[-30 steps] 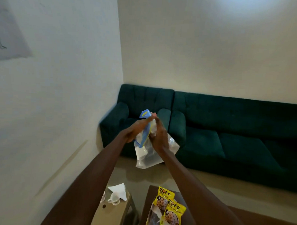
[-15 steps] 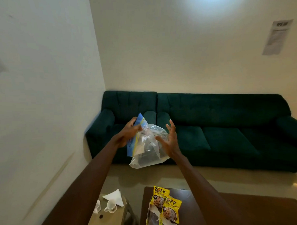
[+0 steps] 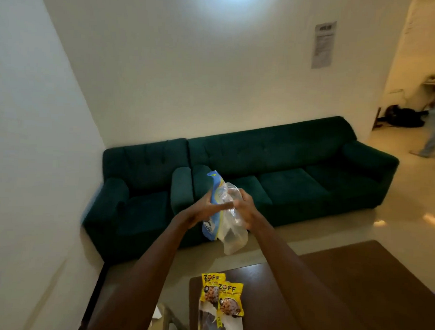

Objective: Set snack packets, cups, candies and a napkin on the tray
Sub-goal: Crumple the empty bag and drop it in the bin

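Since half a second ago, the right hand (image 3: 246, 212) has been closed back onto the clear plastic bag (image 3: 230, 225), which is held in the air in front of the green sofa (image 3: 285, 182). The left hand (image 3: 202, 211) is curled around its blue-printed side, and the right fingers (image 3: 243, 197) are wrapped over the clear side. The bag's long axis is held roughly upright, top tilted left. Nearer, on the dark table (image 3: 356, 283), two yellow snack packets (image 3: 222, 294) marked "ZOFF" are laid overlapping.

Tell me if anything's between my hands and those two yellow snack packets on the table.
Yes: both hands, left and right, are holding a clear and blue plastic bag in the air. The yellow packets lie uncovered on the brown table below.
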